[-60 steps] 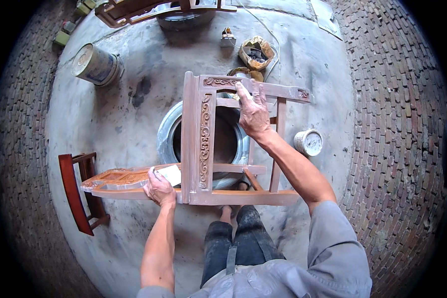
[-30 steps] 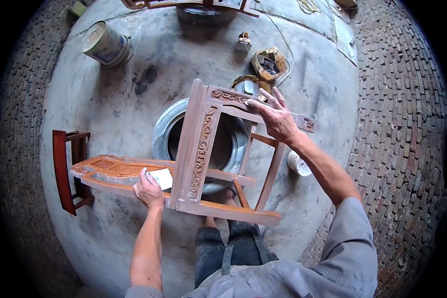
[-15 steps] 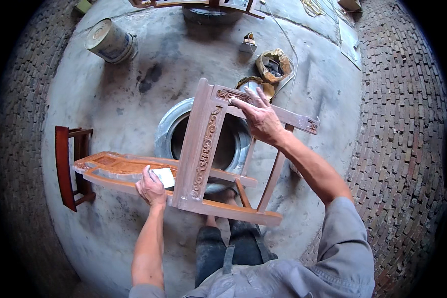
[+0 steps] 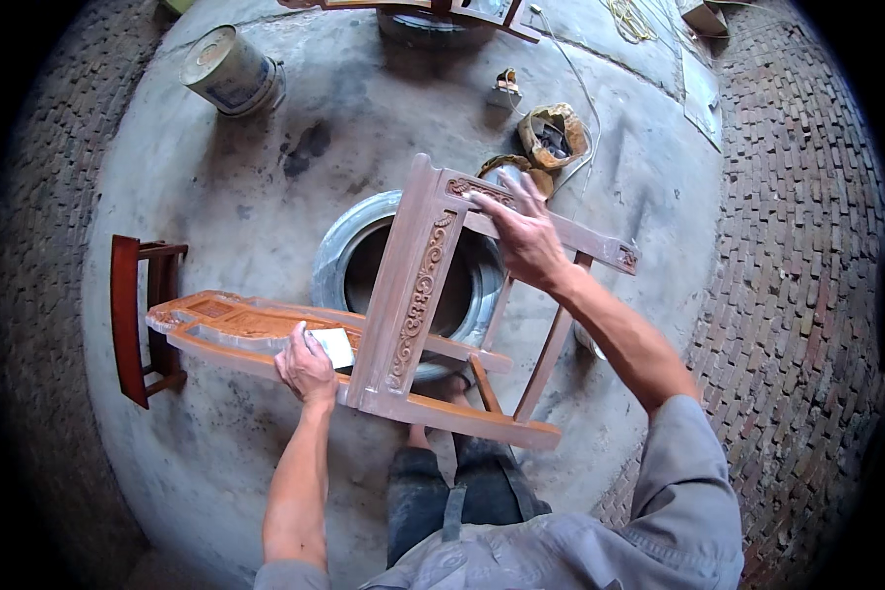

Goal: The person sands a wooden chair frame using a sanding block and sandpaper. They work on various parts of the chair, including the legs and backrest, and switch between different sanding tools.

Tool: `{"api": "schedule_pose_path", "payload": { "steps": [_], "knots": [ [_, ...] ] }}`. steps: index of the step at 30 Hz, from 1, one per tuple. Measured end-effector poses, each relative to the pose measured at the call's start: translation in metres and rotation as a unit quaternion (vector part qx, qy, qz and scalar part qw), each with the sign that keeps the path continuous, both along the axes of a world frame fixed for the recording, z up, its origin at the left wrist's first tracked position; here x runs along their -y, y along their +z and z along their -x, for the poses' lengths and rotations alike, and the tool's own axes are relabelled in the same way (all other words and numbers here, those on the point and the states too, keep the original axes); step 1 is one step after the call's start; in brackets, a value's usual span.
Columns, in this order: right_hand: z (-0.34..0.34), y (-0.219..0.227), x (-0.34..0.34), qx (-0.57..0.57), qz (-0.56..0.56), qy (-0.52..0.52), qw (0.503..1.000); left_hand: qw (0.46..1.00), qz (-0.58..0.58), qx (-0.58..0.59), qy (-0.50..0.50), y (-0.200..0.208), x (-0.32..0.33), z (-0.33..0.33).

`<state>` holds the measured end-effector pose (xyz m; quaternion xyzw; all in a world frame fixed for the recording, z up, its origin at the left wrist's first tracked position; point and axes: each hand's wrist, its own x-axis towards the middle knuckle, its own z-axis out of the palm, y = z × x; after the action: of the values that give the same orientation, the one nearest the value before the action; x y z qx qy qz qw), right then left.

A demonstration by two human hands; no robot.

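Note:
A wooden chair with carved scrollwork lies on its side, its carved orange-brown back pointing left. Pale dust coats much of its frame. My left hand is closed around the lower edge of that back, close to the seat. A white rectangular piece, perhaps folded sandpaper, shows beside its thumb; most of the fingers are hidden underneath. On the upper carved rail lies my right hand, fingers stretched and spread, dusty at the tips. Below the chair is a tyre.
A small dark red stool-like piece stands at left, near the chair back. Farther off are a bucket, an open sack, a small tool and a cord. Brick paving borders the concrete at right.
The chair's seat end has tipped slightly to the right, and both hands have shifted slightly right with it. The whole view has shifted a little. The hold looks the same.

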<state>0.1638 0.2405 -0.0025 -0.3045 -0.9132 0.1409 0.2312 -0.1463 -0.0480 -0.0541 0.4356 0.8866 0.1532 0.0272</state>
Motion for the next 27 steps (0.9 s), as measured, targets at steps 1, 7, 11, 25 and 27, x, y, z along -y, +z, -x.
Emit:
{"api": "schedule_pose_path", "payload": {
  "steps": [1,7,11,25,27],
  "knots": [
    [0.016,0.001,-0.005,0.026,0.001,0.005,1.0,1.0,0.003,0.004,0.0,0.0,-0.002,0.001],
    [0.007,-0.008,0.012,0.052,0.023,-0.039,0.998,1.0,0.025,0.003,-0.003,0.004,0.0,0.005],
    [0.029,-0.008,0.008,0.041,0.023,-0.057,0.997,0.999,0.031,-0.031,-0.02,-0.011,0.005,0.007],
    [-0.127,-0.013,0.079,0.103,0.005,-0.298,0.949,0.998,0.061,0.015,0.002,-0.002,0.004,0.009],
    [-0.124,-0.014,0.086,0.13,-0.031,-0.339,0.931,0.998,0.056,0.006,-0.005,-0.001,0.004,0.009]
  ]
}}
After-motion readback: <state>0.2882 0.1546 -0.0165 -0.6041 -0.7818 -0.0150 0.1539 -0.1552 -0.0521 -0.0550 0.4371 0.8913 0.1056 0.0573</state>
